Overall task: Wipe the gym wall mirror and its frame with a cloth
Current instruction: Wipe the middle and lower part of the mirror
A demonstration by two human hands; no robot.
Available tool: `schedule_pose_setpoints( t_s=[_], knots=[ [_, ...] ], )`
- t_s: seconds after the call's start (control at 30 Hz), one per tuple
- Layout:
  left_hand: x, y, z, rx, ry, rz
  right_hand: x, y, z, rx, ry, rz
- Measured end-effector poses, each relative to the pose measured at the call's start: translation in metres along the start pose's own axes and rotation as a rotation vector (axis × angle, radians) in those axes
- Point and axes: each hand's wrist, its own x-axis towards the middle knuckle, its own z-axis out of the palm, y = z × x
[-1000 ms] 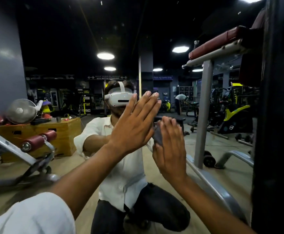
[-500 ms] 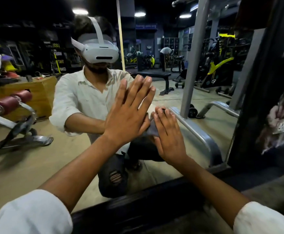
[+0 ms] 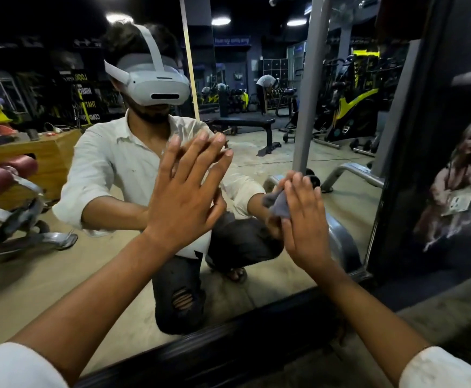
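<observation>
**A:** Looking through the head camera, what is threatening this job?

**B:** The left hand is lying bare and flat on the wall mirror with its fingers straight and holding nothing. I am judging that it is printing fresh smears onto glass that is meant to be coming clean.

**A:** And the other one?

**B:** The right hand is pressing the grey cloth against the glass, low and to the right. Its fingers are straight too, not curling round the cloth. The cloth is bunching out on the thumb side, so a quick stroke could be letting it slip and fall toward the black frame.

**A:** Anything else?

**B:** The frame's bottom rail is running just beneath both forearms, so the sleeves may be picking up its dust.

**A:** And the count?

**B:** I am counting one mirror, one frame, one cloth and two hands.
</observation>
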Motion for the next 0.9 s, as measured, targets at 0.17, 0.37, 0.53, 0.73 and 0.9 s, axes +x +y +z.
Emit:
schedule_pose_setpoints(
  t_s=[0.17,0.37,0.53,0.73,0.9],
  knots=[
    [0.068,-0.007,-0.02,0.014,0.081,-0.076,0.098,-0.017,-0.013,0.177,0.281,0.145],
    [0.182,-0.035,-0.037,0.171,0.061,-0.091,0.202,-0.019,-0.043,0.125,0.286,-0.175],
    [0.196,-0.038,-0.023,0.292,0.04,-0.087,0.262,0.032,-0.077,0.083,0.403,0.019],
    [0.196,-0.04,-0.021,0.296,0.052,-0.072,0.287,0.001,-0.08,0.142,0.507,0.243],
    [0.196,-0.043,-0.023,0.317,0.052,-0.044,0.274,-0.009,-0.074,0.048,0.321,-0.169]
  ],
)
